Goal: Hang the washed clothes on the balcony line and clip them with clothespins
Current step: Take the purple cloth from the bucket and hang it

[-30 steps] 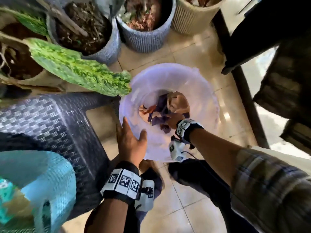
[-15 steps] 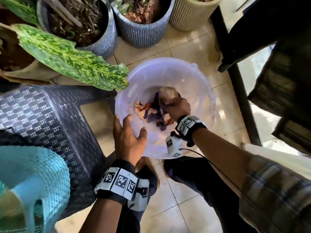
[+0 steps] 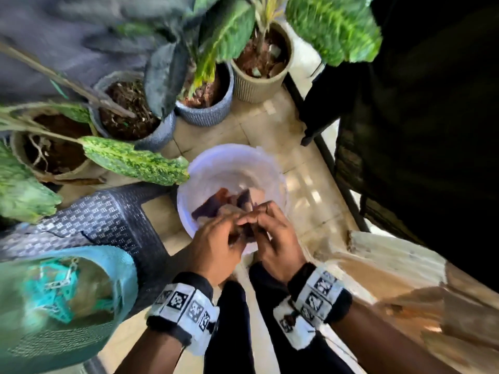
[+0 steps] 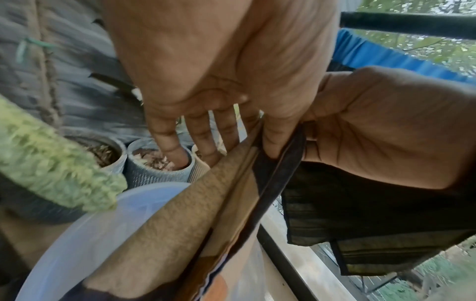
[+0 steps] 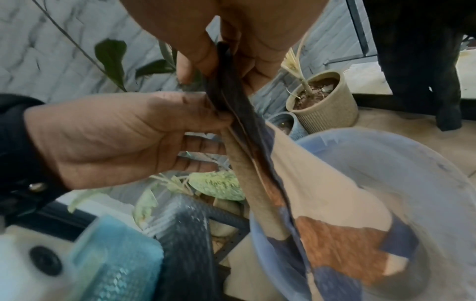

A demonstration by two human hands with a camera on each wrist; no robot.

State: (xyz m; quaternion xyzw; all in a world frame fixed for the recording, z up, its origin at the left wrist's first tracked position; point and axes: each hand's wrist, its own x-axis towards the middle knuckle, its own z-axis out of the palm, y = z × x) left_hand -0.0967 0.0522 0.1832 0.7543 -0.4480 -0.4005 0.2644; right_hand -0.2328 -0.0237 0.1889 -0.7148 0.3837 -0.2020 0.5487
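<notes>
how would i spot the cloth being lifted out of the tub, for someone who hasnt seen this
Find the pale round tub on the tiled floor beside the potted plants. Both hands pinch one cloth rising from it: beige with rust-orange and navy patches, unlike the dark garments hanging nearby.

You are handling soft woven cloth [image 5: 322,213], matt, in tan, rust and navy patches with a dark hem; its tan side looks slightly napped. It trails into a translucent plastic tub [image 3: 232,163] with a smooth, faintly glossy wall. Beside you stands a dark plastic stool [image 3: 89,220] moulded in a rough basket-weave texture, and on it a teal plastic basket [image 3: 118,268] with fine mesh walls. Your planters look ribbed and matt: a beige pot [image 3: 259,87] and a blue-grey pot [image 3: 208,114], finely grooved. The floor tiles [image 3: 259,130] are smooth and glossy. The railing [image 4: 407,22] looks like matt dark metal.
</notes>
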